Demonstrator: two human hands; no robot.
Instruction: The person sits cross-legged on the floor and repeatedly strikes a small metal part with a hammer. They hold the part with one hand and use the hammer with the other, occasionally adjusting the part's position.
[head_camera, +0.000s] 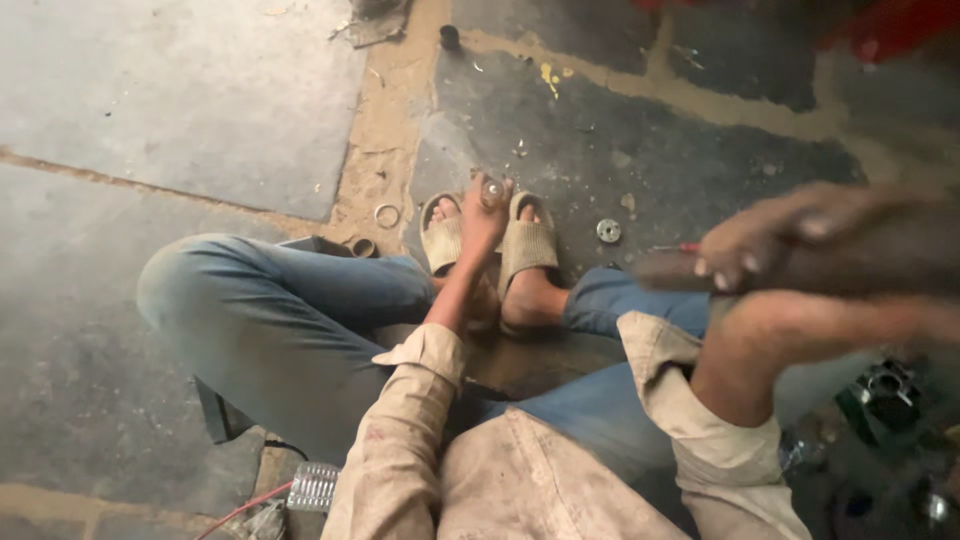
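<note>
Grey stone floor (180, 90) lies under a seated person in sandals (528, 245). Left hand (484, 215) reaches past the feet, fingers pinching a small shiny round part (492, 189). Right hand (790, 245), blurred, has fingers wrapped around a dark tool (670, 268). A washer (608, 231) and ring (387, 215) lie nearby.

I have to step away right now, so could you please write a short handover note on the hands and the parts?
Left hand: stretched out over the sandalled feet, fingers pinching a small shiny metal part.
Right hand: raised and blurred, gripping a dark tool handle.
On the floor: a round metal washer right of the sandals, a thin ring to their left.
Done and left: not readable from this view.
</note>
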